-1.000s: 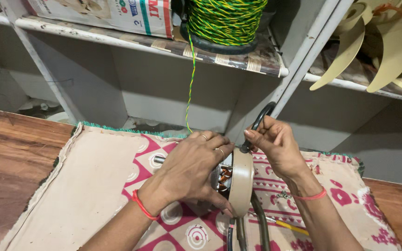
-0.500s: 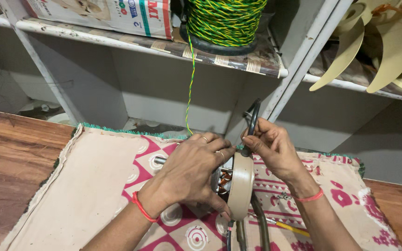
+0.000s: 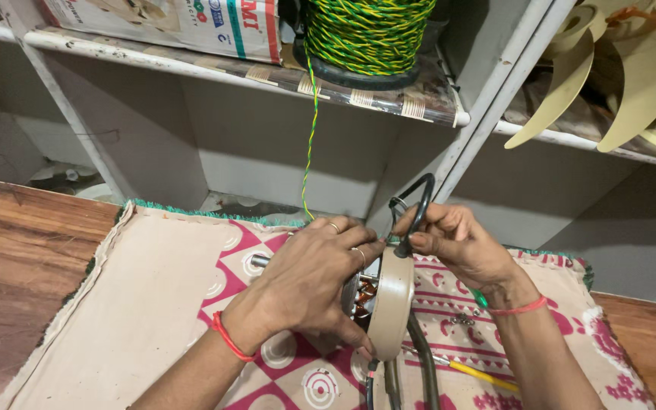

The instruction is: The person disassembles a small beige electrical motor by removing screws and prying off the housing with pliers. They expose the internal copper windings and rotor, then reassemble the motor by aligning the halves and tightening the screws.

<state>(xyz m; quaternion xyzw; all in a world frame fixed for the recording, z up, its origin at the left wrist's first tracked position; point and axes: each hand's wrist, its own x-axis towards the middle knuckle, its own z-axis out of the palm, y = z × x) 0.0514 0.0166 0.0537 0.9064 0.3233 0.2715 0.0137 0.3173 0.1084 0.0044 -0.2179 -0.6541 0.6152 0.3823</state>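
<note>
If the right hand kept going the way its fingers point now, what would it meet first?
The right hand points leftward, so it would probably meet the left hand on the beige round motor first; depth is unclear.

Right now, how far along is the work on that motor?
Done: the motor stands on edge on the patterned cloth, copper windings exposed. In hand: the left hand steadies it while the right hand holds a black looped cable at its top rim. Left: the green-yellow wire hangs from its spool, its lower end hidden.
</note>
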